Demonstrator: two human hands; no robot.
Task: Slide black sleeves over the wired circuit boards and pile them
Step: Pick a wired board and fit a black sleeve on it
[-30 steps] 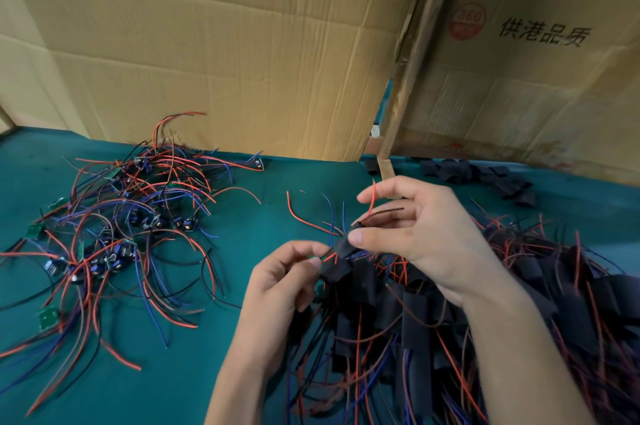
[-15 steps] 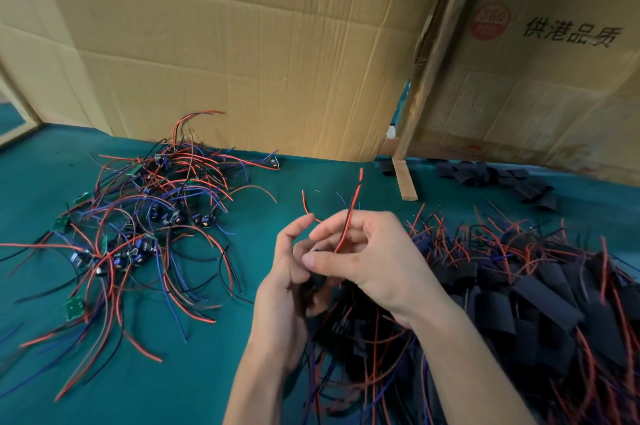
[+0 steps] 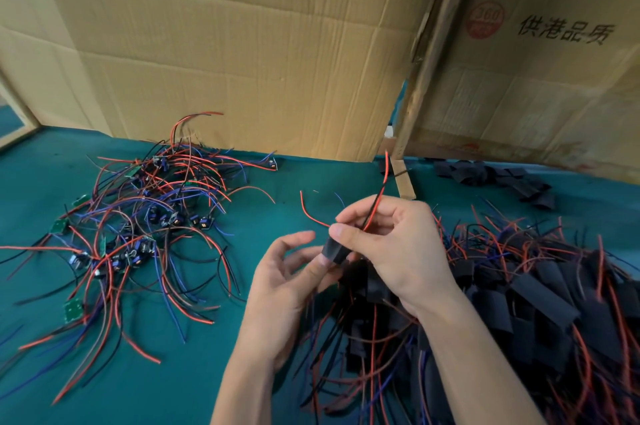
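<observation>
Now, well out to the left of both hands, the unsleeved boards (image 3: 138, 227) lie in a loose tangle of red, blue and black wires on the green worktop (image 3: 284, 182). The left hand (image 3: 287, 289) is held palm up with its fingers loosely spread, the thumb tip touching the lower end of the black sleeve (image 3: 334, 251); whether it truly pinches the sleeve is hard to tell. The right hand (image 3: 394, 244), just beside it, grips the sleeve's upper end between thumb and forefinger, and the red and black wires (image 3: 379, 196) stand up from that grip. By the look of it the sleeving of this piece is nearly finished. Next comes seating the sleeve fully over the board, which likely needs the left hand to brace the sleeve while the right draws the wires, then dropping it onto the sleeved pile (image 3: 540, 293) below and to the right of the hands. Beyond the right hand lie the spare sleeves (image 3: 498, 176).
</observation>
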